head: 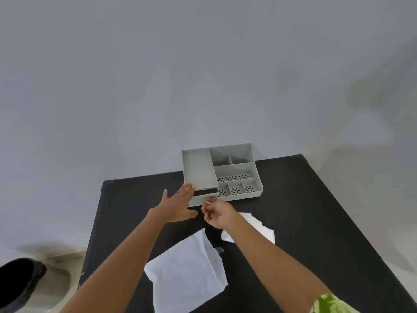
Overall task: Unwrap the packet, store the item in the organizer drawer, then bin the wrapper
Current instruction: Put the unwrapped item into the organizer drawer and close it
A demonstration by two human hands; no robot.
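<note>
Head view: wrapper [187, 269] lies flat and open on the table [316, 211], so unwrapping looks done. Left hand [178, 206], fingers spread, steadies the organizer [222, 175]; right hand [216, 213] pinches the drawer [203, 198] front, which is slightly open (item not visible, perhaps inside). Binning remains: bin [20, 283] sits on the floor at left, nothing blocking.

A black table [304, 222] carries everything. At its 12 o'clock edge sits a grey organizer [237, 170], its drawer slightly open. A large white wrapper sheet [187, 276] lies flat at 6 o'clock; a smaller crumpled white piece [259, 229], perhaps tissue, lies near the centre, partly hidden.
</note>
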